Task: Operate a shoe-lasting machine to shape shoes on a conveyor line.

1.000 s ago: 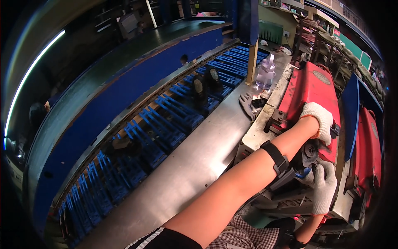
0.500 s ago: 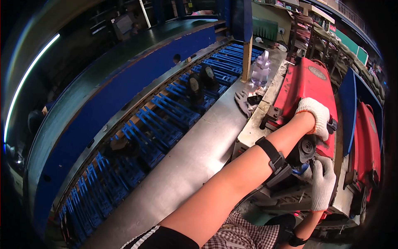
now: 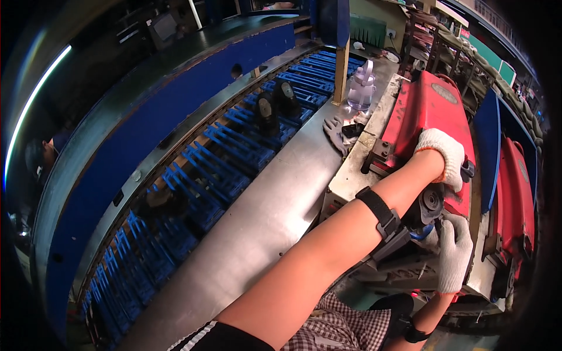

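Note:
My left hand, in a white knit glove, is closed at the front edge of a red machine cover. Its fingers curl round a black handle that pokes out past the glove. Below it is a round black machine part with a ringed face. My right hand, gloved the same way, reaches up from the lower right with bent fingers closed by the dark metal beside that part. What its fingertips hold is hidden. Black straps circle both my forearms.
A smooth metal ledge runs left of the machine, beside a rack of blue slats carrying dark shoe-like pieces. A grey glove and a clear purple bottle rest on the ledge. Another red cover stands right, past a blue panel.
The whole view has shifted slightly, so the scene sits a little further left. Both my hands keep their places at the machine.

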`<state>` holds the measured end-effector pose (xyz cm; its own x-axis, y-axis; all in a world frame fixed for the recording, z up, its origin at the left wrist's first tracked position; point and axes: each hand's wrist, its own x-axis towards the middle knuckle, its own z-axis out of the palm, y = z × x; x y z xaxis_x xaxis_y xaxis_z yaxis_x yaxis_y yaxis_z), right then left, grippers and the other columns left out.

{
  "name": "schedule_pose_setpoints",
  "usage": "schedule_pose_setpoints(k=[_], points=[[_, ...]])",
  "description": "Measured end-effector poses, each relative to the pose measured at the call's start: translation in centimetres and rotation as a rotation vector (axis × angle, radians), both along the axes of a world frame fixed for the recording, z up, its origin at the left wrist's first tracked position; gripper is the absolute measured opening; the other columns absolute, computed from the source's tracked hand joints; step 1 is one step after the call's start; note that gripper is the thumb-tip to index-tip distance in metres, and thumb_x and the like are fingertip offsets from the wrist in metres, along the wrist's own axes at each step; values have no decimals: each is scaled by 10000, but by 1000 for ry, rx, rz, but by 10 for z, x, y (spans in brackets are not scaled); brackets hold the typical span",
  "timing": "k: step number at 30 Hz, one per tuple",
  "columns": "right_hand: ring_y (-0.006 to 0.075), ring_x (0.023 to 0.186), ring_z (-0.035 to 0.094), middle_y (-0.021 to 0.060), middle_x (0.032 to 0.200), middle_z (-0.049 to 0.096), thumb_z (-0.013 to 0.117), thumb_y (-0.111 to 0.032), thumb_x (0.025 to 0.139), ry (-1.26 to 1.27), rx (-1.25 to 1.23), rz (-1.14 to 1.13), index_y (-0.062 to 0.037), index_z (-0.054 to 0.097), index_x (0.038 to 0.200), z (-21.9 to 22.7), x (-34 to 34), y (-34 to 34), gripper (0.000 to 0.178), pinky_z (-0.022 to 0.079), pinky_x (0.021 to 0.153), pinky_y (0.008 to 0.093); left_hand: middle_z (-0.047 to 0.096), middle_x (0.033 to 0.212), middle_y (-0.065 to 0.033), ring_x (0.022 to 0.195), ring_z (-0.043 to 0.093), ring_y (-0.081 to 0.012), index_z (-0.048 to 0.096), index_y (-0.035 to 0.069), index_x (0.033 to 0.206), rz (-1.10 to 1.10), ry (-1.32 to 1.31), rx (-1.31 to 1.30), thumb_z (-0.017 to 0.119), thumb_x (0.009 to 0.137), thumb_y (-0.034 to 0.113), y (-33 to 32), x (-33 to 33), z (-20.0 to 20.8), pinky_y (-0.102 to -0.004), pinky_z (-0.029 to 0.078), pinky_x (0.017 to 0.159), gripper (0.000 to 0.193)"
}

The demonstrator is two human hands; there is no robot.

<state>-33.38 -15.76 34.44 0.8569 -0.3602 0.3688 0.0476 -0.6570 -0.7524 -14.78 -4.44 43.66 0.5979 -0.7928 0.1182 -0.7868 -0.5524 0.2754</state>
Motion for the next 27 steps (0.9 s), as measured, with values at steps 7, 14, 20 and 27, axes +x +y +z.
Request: schedule_pose_setpoints(k=[7, 14, 20, 27], points=[[141, 817, 596, 93, 879, 670, 607, -111, 996, 47, 59, -6, 27, 678, 1060, 7, -3, 3, 168, 509, 804, 311, 785, 1019, -127, 938, 755, -317, 812, 169, 1077, -16, -24, -12, 739, 702, 522, 0, -2, 0, -449, 593, 834, 520], [160, 860, 659, 96, 951, 709, 664, -68, 951, -24, 75, 63, 2, 662, 1226, 13, -3, 10, 284, 542, 827, 317, 739, 1171, -155, 1119, 692, -328, 704, 143, 1276, -46, -106, -301, 758, 704, 429, 41, -32, -7, -427, 529, 1000, 642], [259, 1118, 626, 124, 1215, 649, 812, -22, 738, -325, -205, 79, -18, 471, 1516, 30, -20, 13, 849, 489, 1036, 380, 513, 1516, -217, 1404, 488, -385, 346, 88, 1605, 10, -46, -473, 930, 546, 312, 138, -81, -26, -438, 398, 1187, 1230], [297, 1010, 610, 106, 1015, 672, 877, -99, 642, -225, -202, 270, 41, 319, 1583, 45, -23, 37, 1103, 480, 944, 406, 607, 1411, -188, 1287, 582, -394, 41, 130, 1684, 276, -107, -565, 1010, 448, 271, 215, -126, -58, -435, 431, 1151, 1578]])
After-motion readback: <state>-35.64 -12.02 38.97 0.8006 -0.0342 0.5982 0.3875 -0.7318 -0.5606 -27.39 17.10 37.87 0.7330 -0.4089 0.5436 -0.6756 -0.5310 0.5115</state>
